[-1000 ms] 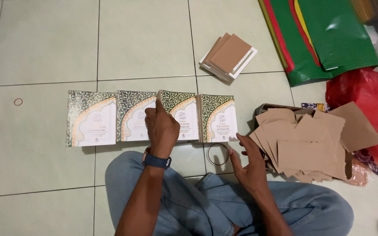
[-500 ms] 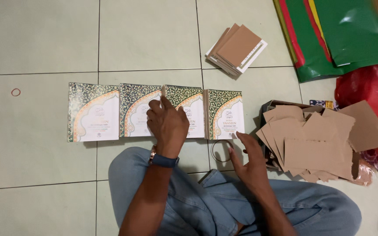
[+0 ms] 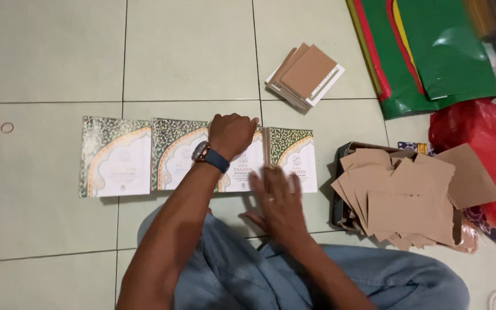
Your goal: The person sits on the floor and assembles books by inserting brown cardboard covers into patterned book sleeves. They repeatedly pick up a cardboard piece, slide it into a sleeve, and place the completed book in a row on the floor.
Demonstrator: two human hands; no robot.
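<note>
Head view: four booklets lie in a row on the tiled floor (image 3: pixel 190 51), side by side, edges touching or nearly so, just beyond the person's knees. Left hand (image 3: pixel 232 133) is curled over the top edge of the third booklet (image 3: pixel 242 166), fingers bent, knuckles up; can't tell whether it pinches the cover or just presses it. Wristwatch (image 3: pixel 206 155) on that wrist. Right hand (image 3: pixel 276 198) is flat, fingers spread, motion-blurred, palm down over the near edge where the third booklet meets the fourth booklet (image 3: pixel 295 158); holds nothing.

To do it well, I'd judge: keep the left hand pinning the top edge, slide with a flat right palm, keep spines parallel so the row stays flush.

Booklet look: squarish, dark green patterned border, gold arch framing a white panel with print. First booklet (image 3: pixel 116 156) and second booklet (image 3: pixel 173 154) lie untouched to the left.

Right of the row: box of brown card pieces (image 3: pixel 409 195). Far side: small stack of brown-topped cards (image 3: pixel 305 74).
</note>
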